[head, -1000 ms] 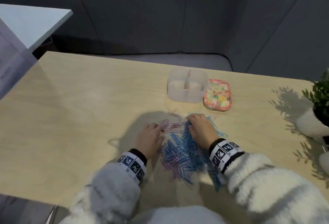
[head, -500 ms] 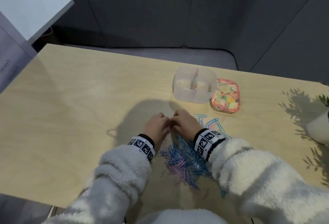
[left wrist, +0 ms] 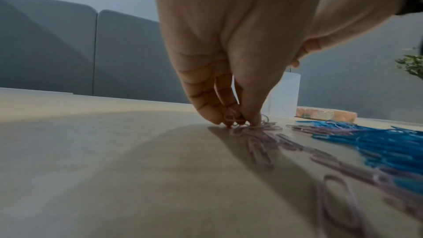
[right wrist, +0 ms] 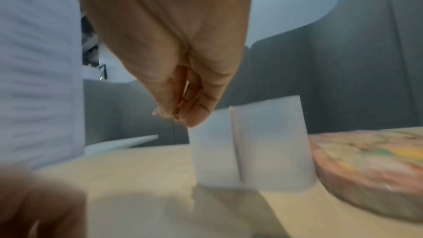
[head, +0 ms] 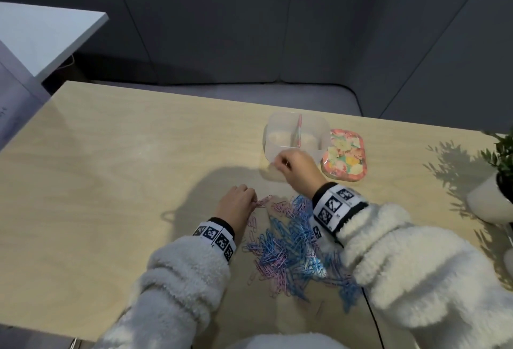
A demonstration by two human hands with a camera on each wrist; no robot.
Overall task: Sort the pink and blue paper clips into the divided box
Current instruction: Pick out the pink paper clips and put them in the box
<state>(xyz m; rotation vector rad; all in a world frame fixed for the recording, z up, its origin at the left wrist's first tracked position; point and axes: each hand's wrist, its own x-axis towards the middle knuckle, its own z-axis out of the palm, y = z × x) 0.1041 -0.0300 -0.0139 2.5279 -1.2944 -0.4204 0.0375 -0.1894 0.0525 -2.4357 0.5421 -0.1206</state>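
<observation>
A mixed pile of pink and blue paper clips (head: 288, 246) lies on the table in front of me. My left hand (head: 251, 200) is at the pile's far left edge, fingertips on the tabletop, pinching a few pink clips (left wrist: 254, 128). Blue clips (left wrist: 384, 140) lie to its right. The clear divided box (head: 280, 137) stands beyond the pile. My right hand (head: 281, 162) hovers at the box's near left wall (right wrist: 213, 151), fingers pinched together (right wrist: 181, 117) on a thin paper clip. That view is blurred and the clip's colour is unclear.
A floral lid (head: 347, 154) lies flat against the right side of the box. A potted plant in a white pot (head: 488, 201) stands at the table's right edge. A white shelf (head: 41, 35) juts out at far left.
The hands were together at the pile's far edge. My right hand has since lifted and moved forward to the box, while the left stayed at the pink clips.
</observation>
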